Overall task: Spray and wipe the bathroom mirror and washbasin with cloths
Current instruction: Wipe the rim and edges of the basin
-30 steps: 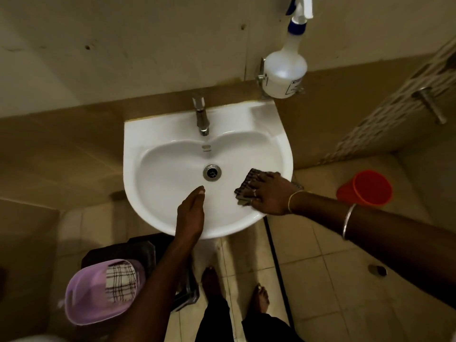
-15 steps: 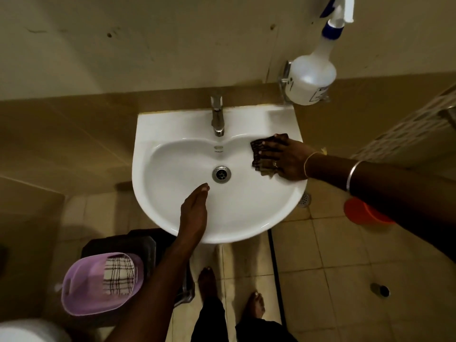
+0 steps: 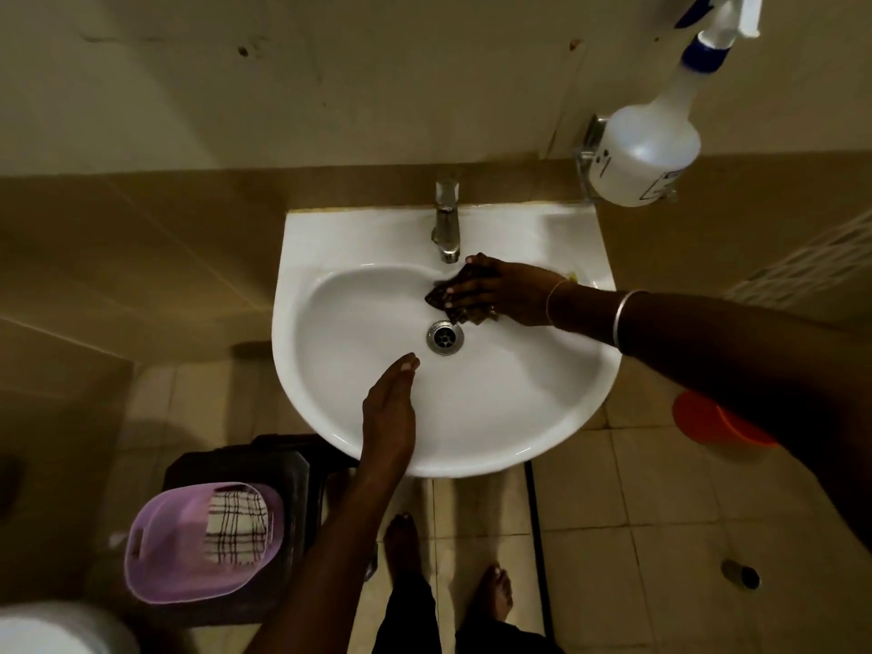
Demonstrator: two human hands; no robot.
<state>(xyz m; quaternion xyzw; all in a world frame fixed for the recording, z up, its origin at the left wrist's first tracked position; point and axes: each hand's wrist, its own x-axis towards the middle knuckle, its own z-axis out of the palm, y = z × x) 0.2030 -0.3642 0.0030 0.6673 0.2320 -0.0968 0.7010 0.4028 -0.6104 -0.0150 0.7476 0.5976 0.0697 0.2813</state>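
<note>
White washbasin (image 3: 495, 408) against tan tiles (image 3: 141, 257), right hand (image 3: 505, 295) pressing dark cloth (image 3: 436, 297) inside

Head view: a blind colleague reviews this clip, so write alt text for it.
From above, a person's right hand presses a dark cloth inside the white washbasin, between tap and drain, while the left hand lies flat over its front rim. A spray bottle hangs on the wall at right.

Dark cloth (image 3: 434, 297) in white basin (image 3: 339, 370), btwn tap (image 3: 446, 228) & drain (image 3: 445, 337).
</note>
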